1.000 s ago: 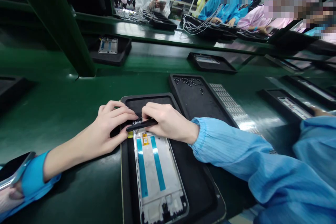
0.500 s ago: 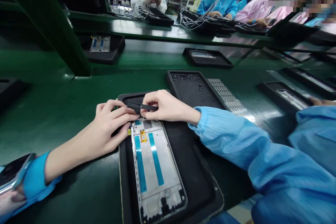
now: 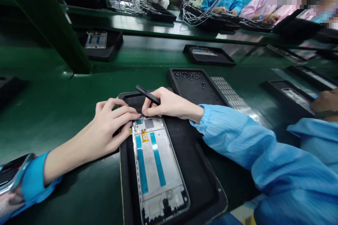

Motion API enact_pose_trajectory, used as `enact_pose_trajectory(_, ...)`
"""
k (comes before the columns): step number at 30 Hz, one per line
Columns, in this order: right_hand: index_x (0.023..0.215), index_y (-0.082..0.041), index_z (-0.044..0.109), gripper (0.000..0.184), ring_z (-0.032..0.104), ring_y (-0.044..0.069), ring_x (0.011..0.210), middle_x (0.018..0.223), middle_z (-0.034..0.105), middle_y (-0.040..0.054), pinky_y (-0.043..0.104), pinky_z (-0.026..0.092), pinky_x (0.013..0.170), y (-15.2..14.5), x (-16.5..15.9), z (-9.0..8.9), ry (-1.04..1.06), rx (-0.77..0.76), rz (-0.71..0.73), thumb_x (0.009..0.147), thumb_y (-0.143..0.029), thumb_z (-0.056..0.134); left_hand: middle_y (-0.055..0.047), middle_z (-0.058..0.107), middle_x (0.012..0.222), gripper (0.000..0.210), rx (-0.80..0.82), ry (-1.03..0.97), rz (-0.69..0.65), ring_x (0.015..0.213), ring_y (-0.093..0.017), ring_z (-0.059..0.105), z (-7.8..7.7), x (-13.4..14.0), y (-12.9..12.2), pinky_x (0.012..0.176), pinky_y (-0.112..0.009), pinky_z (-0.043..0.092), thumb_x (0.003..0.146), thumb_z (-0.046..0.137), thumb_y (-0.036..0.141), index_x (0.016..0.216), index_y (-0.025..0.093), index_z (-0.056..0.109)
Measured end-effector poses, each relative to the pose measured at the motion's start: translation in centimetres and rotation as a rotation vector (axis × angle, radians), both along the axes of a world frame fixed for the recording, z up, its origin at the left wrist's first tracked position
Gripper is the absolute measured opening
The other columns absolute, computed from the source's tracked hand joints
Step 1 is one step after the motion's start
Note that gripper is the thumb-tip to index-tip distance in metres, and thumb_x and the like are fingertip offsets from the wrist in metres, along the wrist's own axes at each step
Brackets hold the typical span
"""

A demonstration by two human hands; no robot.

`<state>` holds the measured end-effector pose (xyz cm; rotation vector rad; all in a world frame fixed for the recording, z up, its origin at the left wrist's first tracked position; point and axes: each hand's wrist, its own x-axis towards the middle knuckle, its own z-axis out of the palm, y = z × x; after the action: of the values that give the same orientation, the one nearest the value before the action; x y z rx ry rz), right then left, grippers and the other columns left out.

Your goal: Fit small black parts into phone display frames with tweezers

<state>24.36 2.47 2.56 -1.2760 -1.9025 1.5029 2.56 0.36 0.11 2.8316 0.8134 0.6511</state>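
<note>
A silver phone frame [image 3: 153, 161] with two blue strips and an orange flex piece lies in a black tray [image 3: 195, 168]. My left hand [image 3: 116, 123] steadies its upper left corner, fingertips on the top edge and thumb by the side. Black tweezers [image 3: 148, 95] are pinched in my right hand [image 3: 169, 102], their back end pointing up and left. The tips are hidden behind my fingers at the frame's top edge, so what they touch cannot be seen.
Behind my right hand stands a black tray [image 3: 194, 89] of small black parts. A sheet of small pieces [image 3: 228, 91] lies beside it. More trays with frames [image 3: 204, 52] sit farther back. A green post [image 3: 52, 24] rises at left; a co-worker's hand [image 3: 326, 101] is at right.
The tweezers have swung from lying nearly level to a steeper tilt, their back end now higher and clear of my left fingers. My left hand stays on the frame.
</note>
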Motion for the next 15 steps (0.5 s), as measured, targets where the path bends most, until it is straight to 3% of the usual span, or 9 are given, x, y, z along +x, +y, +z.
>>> enact_pose_trajectory(6,0.069,-0.01,0.066,0.01,0.045,0.002,0.052,0.058,0.056,-0.0016,0.012,0.035,0.048,-0.1,-0.1,0.0,-0.082,0.087,-0.007,0.066,-0.016,0.059,-0.004,0.067,0.1,0.023,-0.112,-0.053,0.073,0.1,-0.025,0.05,0.4,0.6,0.1,0.079,-0.04,0.036,0.089,0.046,0.024,0.107,0.019,0.059)
enact_pose_trajectory(10,0.068,-0.011,0.066,0.01,0.045,0.002,0.052,0.059,0.056,-0.0024,0.011,0.034,0.047,-0.1,-0.2,0.0,-0.112,0.116,-0.01,0.065,-0.017,0.058,-0.003,0.068,0.087,0.014,-0.21,-0.13,0.18,0.089,-0.022,0.055,0.6,1.8,0.5,0.073,-0.036,0.039,0.083,0.054,0.026,0.091,0.019,0.063)
enact_pose_trajectory(15,0.068,-0.01,0.067,0.011,0.046,0.002,0.052,0.059,0.057,-0.0019,0.012,0.033,0.046,-0.2,-0.2,-0.1,-0.135,0.153,-0.006,0.064,-0.016,0.059,-0.003,0.066,0.083,0.014,-0.125,-0.113,0.152,0.088,-0.021,0.055,0.3,2.2,1.1,0.07,-0.034,0.037,0.084,0.053,0.022,0.077,0.018,0.065)
